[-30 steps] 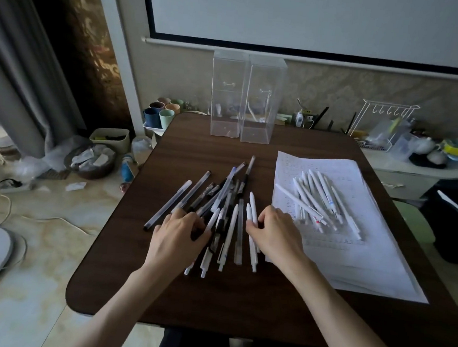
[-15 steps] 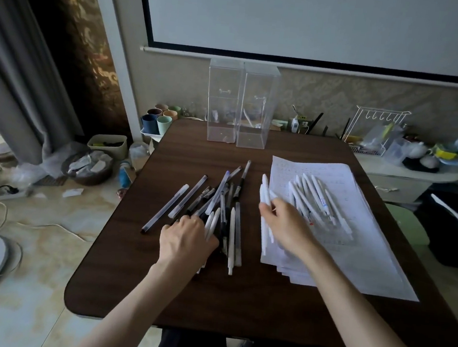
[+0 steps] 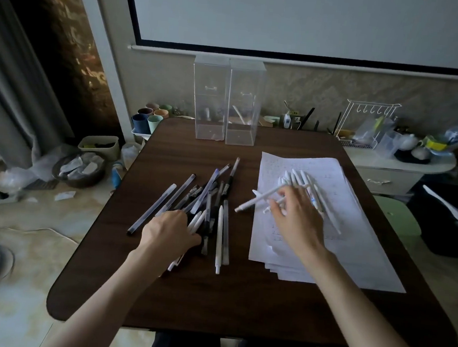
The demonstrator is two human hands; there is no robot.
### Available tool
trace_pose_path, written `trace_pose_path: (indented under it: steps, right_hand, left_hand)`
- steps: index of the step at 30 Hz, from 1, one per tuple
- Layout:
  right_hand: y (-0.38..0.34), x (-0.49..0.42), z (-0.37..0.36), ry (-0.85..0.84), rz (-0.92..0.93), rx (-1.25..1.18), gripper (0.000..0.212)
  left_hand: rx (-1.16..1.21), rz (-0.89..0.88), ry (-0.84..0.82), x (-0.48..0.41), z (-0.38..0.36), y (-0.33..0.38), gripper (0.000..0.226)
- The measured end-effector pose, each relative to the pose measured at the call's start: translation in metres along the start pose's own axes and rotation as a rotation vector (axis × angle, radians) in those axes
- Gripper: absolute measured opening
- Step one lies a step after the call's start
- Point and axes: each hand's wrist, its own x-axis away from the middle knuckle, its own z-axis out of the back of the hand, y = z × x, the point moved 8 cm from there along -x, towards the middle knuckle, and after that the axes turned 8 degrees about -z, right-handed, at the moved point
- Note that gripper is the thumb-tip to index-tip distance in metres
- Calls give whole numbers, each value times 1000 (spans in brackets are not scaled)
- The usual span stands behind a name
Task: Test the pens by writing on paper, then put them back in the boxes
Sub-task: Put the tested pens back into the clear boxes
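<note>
White pen (image 3: 259, 198) pinched by fingers of right hand (image 3: 297, 218), long axis diagonal, free end low-left past paper (image 3: 355, 239) edge. Left hand (image 3: 170, 230) on mixed pen pile (image 3: 209, 191), lying mostly near-to-far; finger grip cannot tell. Dark tabletop (image 3: 239, 298), clear boxes (image 3: 228, 104) at far edge, screen (image 3: 319, 18) behind.

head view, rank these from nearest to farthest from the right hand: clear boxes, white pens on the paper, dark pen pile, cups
From the right hand:
1. white pens, on the paper, at its fingers
2. dark pen pile, to its left on the table
3. clear boxes, at the table's far edge
4. cups, beyond the far left corner
</note>
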Motion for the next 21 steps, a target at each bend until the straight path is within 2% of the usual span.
trace_pose_path:
  steps: [3, 6, 10, 14, 21]
  right_hand:
    - [-43, 19, -22, -187, 80, -184, 20]
    - [-66, 30, -51, -297, 29, -181, 24]
    - [-70, 32, -65, -304, -66, 16, 29]
    - [-72, 31, -66, -323, -101, 68, 27]
    - [-62, 36, -66, -300, -192, -81, 30]
  left_hand:
    - [37, 1, 56, -1, 1, -7, 29]
    - [49, 32, 154, 9, 5, -11, 30]
    - [49, 50, 236, 23, 4, -10, 34]
    - [154, 99, 230, 22, -1, -14, 30]
    - [156, 154, 230, 24, -3, -13, 29]
